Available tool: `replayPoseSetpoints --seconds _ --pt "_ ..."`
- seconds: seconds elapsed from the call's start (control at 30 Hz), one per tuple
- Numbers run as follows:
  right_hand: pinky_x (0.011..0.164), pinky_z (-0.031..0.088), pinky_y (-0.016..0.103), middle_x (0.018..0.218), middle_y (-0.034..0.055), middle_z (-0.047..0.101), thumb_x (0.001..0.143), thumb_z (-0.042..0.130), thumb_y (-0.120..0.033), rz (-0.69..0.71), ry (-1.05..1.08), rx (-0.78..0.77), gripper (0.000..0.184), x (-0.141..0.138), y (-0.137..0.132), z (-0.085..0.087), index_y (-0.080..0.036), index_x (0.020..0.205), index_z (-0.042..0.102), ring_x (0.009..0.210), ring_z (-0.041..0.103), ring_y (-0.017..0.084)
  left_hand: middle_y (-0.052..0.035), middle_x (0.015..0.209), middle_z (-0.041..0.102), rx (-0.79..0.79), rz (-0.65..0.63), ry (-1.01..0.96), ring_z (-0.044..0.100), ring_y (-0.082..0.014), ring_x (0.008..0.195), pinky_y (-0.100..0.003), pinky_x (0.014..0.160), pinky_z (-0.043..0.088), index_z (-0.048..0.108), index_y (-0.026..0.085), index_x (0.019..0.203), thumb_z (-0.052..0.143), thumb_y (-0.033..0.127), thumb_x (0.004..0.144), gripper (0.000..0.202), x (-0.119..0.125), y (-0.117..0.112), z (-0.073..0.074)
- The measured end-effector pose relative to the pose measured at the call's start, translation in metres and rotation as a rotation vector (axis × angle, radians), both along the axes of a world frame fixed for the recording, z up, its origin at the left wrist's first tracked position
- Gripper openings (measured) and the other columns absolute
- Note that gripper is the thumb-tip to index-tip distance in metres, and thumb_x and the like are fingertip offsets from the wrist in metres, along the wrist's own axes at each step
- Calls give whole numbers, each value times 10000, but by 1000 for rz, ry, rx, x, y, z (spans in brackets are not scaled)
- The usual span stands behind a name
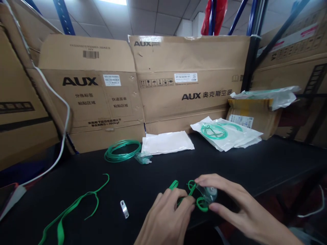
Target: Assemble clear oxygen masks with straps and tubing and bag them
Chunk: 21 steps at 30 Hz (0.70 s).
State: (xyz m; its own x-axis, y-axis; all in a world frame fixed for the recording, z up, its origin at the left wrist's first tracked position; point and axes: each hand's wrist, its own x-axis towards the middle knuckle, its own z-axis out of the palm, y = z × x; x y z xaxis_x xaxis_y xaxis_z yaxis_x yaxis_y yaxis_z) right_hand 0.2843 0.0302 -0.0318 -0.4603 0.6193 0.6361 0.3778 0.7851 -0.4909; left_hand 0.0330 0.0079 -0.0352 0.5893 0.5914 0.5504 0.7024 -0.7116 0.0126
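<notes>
Near the front edge of the black table, my right hand [230, 197] holds a small clear plastic mask [211, 194] between thumb and fingers. A green elastic strap [191, 190] loops out beside the mask and runs toward my left hand [170, 212]. The left fingers are bent and closed around part of this strap, though their tips are partly hidden. Left of that hand lies a small flat silver metal piece [124, 209] with a slot in one end. More green elastic straps [74, 204] lie loose at the left.
Toward the back are a coil of green tubing [122, 151], a small clear-bagged part [143, 158], a white packet [167, 143] and stacked pouches with green tubing [227, 132]. Cardboard boxes [189, 78] stand behind. A white cable [66, 119] hangs at left.
</notes>
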Motion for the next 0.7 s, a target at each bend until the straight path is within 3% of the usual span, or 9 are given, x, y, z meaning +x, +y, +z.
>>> replayPoseSetpoints --seconds 0.13,0.27,0.4,0.53,0.6,0.7 --pt "1030 588 335 1300 76 743 901 800 -284 70 14 -28 407 -5 2 2 -299 1294 693 1201 719 269 -27 1049 695 29 36 7 692 -228 815 -385 691 571 613 257 1073 375 65 1010 312 5 -2 3" --pt "979 616 326 1252 83 759 943 756 -301 68 45 -53 337 -5 3 1 -287 1276 702 1194 717 274 -62 1086 669 46 43 -1 678 -229 830 -366 673 558 611 243 1040 368 86 1031 289 4 -1 3" --pt "949 626 328 1201 79 775 941 753 -306 -7 81 -70 299 5 5 4 -272 1236 723 1116 744 269 -83 1054 649 106 115 -21 650 -221 764 -359 625 557 609 206 998 345 97 1040 289 -7 7 5" --pt "917 631 298 1137 48 795 925 769 -321 -118 109 -87 256 16 8 9 -274 1176 745 1049 763 243 -33 968 613 72 255 -171 638 -182 720 -309 617 557 617 226 931 386 155 1055 271 -22 13 10" --pt "930 624 297 1151 47 791 929 765 -317 -111 104 -87 255 16 8 9 -271 1179 743 1061 758 236 -27 1005 610 37 256 -194 646 -168 730 -294 624 558 624 235 982 406 181 1065 239 -24 12 12" --pt "988 601 319 1212 53 773 932 763 -293 -65 88 -86 285 11 8 6 -278 1214 725 1134 732 241 -65 1149 611 27 193 -136 678 -189 841 -307 661 562 601 238 1201 369 118 1058 298 -18 6 14"
